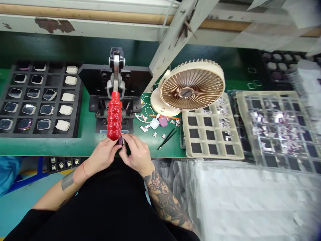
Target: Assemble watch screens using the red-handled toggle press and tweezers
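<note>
My left hand (104, 153) and my right hand (136, 152) meet at the bench's front edge. Between their fingertips is a small purple watch case (121, 140), pinched from both sides and partly covered by the fingers. Right above it hangs the red ribbed handle (114, 115) of a toggle press (116, 75), which stands on a black base. The handle hides part of my left fingertips. To the right of my hands lie a pair of black tweezers (167, 138), a purple watch case piece (163, 121), a pale blue one (154, 124) and several small metal bits.
A black foam tray (79, 110) with several watch cases and white pieces lies at left. A beige fan (192, 85) stands behind a cream compartment tray (213, 155). Farther right is another parts tray (242, 107). Plastic wrapping (250, 201) covers the lower right.
</note>
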Demonstrator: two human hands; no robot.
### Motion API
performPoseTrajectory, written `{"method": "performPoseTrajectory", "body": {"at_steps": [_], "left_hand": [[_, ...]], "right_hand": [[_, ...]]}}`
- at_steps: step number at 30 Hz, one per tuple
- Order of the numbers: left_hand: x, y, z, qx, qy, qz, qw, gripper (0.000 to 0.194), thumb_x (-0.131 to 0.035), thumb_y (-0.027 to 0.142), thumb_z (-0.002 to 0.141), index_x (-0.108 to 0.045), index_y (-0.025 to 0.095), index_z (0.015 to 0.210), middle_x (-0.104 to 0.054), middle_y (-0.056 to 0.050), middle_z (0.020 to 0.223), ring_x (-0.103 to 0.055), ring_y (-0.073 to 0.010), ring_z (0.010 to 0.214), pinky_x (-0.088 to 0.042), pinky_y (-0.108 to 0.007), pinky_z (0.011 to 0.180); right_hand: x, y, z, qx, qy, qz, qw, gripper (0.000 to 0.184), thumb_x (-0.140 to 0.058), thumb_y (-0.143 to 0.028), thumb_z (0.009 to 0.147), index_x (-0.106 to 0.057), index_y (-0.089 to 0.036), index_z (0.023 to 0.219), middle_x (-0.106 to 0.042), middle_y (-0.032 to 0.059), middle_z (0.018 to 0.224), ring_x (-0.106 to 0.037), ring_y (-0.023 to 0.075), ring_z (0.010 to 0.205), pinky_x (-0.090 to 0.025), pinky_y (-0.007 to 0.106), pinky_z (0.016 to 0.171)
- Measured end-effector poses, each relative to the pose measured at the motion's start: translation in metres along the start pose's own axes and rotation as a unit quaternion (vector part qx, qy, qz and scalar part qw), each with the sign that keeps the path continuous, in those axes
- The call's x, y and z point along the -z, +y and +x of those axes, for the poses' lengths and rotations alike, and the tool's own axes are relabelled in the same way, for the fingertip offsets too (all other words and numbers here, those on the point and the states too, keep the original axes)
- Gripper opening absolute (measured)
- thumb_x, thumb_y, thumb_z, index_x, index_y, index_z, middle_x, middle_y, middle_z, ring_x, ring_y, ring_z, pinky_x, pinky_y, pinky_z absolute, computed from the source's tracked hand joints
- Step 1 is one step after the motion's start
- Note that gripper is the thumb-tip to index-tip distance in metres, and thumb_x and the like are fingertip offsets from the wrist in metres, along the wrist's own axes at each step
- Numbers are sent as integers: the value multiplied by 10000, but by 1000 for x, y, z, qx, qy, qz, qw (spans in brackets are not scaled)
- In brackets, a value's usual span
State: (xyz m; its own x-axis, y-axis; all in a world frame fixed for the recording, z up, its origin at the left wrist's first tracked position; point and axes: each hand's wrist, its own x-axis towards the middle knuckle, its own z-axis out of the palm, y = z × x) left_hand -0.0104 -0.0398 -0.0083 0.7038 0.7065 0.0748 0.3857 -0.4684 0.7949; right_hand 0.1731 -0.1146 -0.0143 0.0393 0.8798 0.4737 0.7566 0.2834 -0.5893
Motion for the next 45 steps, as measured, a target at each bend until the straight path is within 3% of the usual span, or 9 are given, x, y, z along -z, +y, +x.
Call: {"method": "performPoseTrajectory", "body": {"at_steps": [8,12,18,21,24,29,39,42,45], "left_hand": [[5,-7,-4,77,-30,-140,987,461,-604,372,1127,-684,233,1559,-729,-125,1541,-690,-347,1442,-546,-513,1251],[4,-8,-2,140,-59,-286,946,508,-676,456,1094,-682,262,1563,-688,-109,1601,-775,-316,1281,-596,-469,1177],[0,0,1,180,-30,-446,876,531,-700,440,1080,-664,224,1563,-723,-174,1516,-808,-306,1143,-660,-427,980],[-1,0,5,195,-13,-441,876,560,-731,426,1064,-645,220,1577,-717,-180,1516,-803,-287,1118,-651,-401,940],[-6,1,11,189,-14,-408,893,545,-766,412,1046,-660,197,1536,-775,-166,1406,-789,-240,1010,-637,-359,856],[-13,3,16,161,-16,-378,912,508,-761,428,1049,-662,195,1489,-811,-147,1313,-784,-222,943,-632,-347,788],[-13,-1,12,164,1,-389,907,476,-755,459,1049,-671,189,1431,-798,-162,1360,-830,-275,1054,-694,-432,909],[-13,0,14,174,23,-418,891,548,-780,459,1030,-638,168,1471,-807,-180,1324,-845,-305,1060,-703,-445,888],[-10,0,15,177,15,-453,874,646,-799,450,1017,-581,167,1556,-773,-211,1414,-836,-343,1153,-696,-475,955]], "right_hand": [[2,2,-1,-63,26,91,994,363,-578,-147,1009,-688,-226,1346,-802,88,1157,-789,228,1038,-686,388,930],[-3,2,-8,-97,105,55,988,333,-572,-154,1068,-716,-247,1353,-827,67,1092,-803,203,936,-679,352,877],[23,24,-20,-285,236,71,926,214,-650,-341,1096,-726,-235,1265,-809,36,981,-755,164,775,-637,307,752],[53,47,-26,-282,212,-9,936,171,-647,-369,1104,-744,-229,1114,-785,23,914,-691,146,713,-579,282,690],[75,70,-27,-223,166,-190,942,200,-583,-311,1132,-763,-224,1141,-778,57,969,-694,169,805,-563,301,776],[79,92,-21,-216,133,-393,884,246,-516,-187,1126,-759,-208,1159,-741,110,1104,-671,208,951,-512,312,785],[79,84,-30,-245,116,-287,919,196,-591,-254,1092,-741,-213,1211,-734,101,1184,-662,259,1099,-558,391,972],[81,91,-13,-221,56,-282,932,250,-638,-252,1060,-731,-196,1285,-746,117,1206,-624,307,1150,-531,457,1037],[82,100,6,-231,-14,-314,921,280,-692,-258,1023,-739,-178,1287,-747,136,1160,-611,330,1114,-500,465,996]]}}
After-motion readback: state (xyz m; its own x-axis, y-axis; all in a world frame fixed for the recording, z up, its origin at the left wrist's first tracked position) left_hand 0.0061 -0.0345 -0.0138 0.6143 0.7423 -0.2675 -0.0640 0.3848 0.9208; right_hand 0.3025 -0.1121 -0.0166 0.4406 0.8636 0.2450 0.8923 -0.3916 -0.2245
